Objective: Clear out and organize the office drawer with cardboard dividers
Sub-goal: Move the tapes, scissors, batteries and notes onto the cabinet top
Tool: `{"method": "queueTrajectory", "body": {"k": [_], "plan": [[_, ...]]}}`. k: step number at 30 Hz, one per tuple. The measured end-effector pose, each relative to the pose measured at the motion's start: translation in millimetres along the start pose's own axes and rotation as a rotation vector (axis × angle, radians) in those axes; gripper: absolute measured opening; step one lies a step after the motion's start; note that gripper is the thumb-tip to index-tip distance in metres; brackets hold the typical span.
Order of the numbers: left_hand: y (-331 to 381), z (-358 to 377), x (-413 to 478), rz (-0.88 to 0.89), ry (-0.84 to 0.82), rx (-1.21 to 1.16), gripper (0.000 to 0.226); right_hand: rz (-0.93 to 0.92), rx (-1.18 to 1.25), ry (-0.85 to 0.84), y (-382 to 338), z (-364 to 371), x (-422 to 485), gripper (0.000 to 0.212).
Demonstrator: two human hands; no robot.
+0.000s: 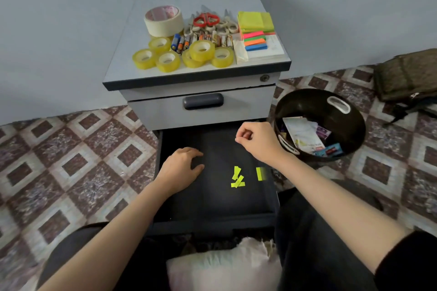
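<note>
While the left hand (183, 168) lies palm-down on the dark floor of the pulled-out grey metal drawer (212, 221), its fingers are loosely spread and only slightly bent, gripping nothing. The right hand (257, 139) hangs over the drawer's far right corner with its fingers curled into a loose fist and the thumb tip meeting the forefinger; whether anything small is pinched there cannot be told. A few torn yellow-green paper strips (237, 179) lie overlapping on the drawer floor between the two forearms. One more blurred yellow-green strip (260, 173) sits just beside the right wall. The rest of the drawer floor is bare dark metal, bounded by low walls on both sides and a front lip near the person's knees. Above it, the closed upper drawer with its dark oval handle (203, 101) overhangs the back edge. On the grey cabinet top (123, 71) sit a wide cream masking-tape roll (163, 20), several yellow clear-tape rolls (202, 51), a row of batteries (179, 42), red-handled scissors (205, 19) and neon sticky-note pads (255, 21). A round black plastic bin with white handles (307, 101), holding papers and wrappers, stands on the patterned tile floor (71, 160), touching the cabinet's right side near the right wrist. An olive fabric bag (406, 78) lies well apart at the far right.
</note>
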State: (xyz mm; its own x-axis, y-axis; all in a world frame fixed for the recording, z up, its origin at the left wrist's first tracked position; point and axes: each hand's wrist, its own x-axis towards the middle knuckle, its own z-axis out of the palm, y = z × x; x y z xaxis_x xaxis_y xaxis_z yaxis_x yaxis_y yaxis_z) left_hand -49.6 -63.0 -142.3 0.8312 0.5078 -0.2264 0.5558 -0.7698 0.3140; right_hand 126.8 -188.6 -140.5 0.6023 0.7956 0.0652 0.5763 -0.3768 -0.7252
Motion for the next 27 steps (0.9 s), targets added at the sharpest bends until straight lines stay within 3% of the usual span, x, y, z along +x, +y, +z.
{"method": "queueTrajectory", "body": {"k": [14,20,22,27], "plan": [[-40,51,23,-0.034,-0.209,-0.059,0.039,0.368,-0.39,-0.428,44,85,-10,0.017],[-51,57,29,-0.033,-0.239,-0.017,0.049,0.514,-0.338,-0.591,54,102,-16,0.022],[-49,61,32,-0.026,-0.234,-0.033,0.051,0.584,-0.319,-0.642,58,106,-19,0.013],[-42,68,36,0.0,-0.249,-0.044,0.053,0.74,-0.252,-0.64,66,112,-20,0.031]]}}
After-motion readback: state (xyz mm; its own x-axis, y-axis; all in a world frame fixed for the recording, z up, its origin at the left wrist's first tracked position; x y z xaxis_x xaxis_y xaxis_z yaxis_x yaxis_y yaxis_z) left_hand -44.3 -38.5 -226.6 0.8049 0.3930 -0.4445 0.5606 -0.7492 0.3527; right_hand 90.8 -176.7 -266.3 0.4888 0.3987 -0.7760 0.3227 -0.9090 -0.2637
